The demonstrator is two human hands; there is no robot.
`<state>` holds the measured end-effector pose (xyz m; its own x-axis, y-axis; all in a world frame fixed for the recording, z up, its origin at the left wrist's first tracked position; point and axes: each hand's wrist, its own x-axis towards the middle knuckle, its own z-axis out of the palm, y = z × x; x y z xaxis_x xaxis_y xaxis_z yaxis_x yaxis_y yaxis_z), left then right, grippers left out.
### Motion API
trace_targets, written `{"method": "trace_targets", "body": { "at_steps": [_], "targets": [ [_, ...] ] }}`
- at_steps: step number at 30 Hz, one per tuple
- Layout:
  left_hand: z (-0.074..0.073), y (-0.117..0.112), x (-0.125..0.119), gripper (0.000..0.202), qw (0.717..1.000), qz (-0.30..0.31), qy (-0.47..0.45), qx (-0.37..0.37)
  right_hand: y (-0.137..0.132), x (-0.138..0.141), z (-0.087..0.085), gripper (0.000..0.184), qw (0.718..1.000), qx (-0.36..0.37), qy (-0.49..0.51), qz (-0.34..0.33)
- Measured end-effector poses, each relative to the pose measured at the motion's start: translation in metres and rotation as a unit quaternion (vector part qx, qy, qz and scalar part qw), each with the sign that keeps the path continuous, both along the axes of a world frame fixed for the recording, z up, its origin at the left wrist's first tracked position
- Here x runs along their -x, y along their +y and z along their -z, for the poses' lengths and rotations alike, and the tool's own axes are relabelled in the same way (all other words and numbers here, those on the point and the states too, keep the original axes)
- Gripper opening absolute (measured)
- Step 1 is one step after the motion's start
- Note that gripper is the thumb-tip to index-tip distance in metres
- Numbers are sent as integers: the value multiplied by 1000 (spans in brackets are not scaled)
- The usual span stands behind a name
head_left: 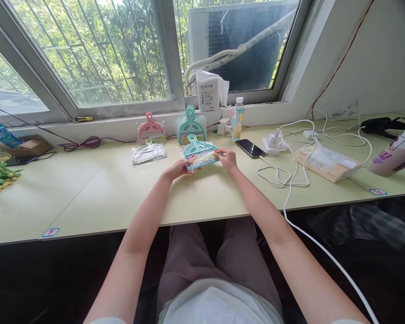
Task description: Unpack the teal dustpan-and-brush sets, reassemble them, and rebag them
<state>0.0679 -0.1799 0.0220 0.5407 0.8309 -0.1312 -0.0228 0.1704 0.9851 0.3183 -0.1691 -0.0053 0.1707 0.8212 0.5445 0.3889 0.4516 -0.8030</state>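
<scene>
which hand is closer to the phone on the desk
Right. The right hand grips the right end of the teal packaged dustpan set, just left of the phone. The left hand holds the pack's left end, farther away.

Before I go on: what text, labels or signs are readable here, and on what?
"Face", faint, on the tissue pack at right.
Blue packet at far left: white letters, blurred.
White package on the sill: printed label, too small.
Bottle, cup, the teal dustpan pack both hands hold, desk stickers: unreadable.
</scene>
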Motion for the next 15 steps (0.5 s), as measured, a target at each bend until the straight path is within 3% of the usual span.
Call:
{"method": "trace_targets", "body": {
  "at_steps": [2,4,7,10,12,15],
  "targets": [
    [-1,-1,-2,42,1000,5,-3,-9,-1,1,0,4,999,-15,35,-2],
    [-3,-2,-3,42,1000,10,0,-15,-2,1,0,19,996,6,84,-5],
    [-5,-5,-5,45,1000,11,15,-15,-1,1,2,44,977,113,176,-48],
    [-7,-9,-9,57,999,-12,12,-34,2,0,2,36,941,192,259,-101],
    [-9,-12,-13,69,996,-43,-18,-72,4,-2,0,28,922,199,322,-79],
    [-9,-15,-19,96,986,-71,-31,-145,4,-5,-4,32,894,185,408,-6]
  ]
}}
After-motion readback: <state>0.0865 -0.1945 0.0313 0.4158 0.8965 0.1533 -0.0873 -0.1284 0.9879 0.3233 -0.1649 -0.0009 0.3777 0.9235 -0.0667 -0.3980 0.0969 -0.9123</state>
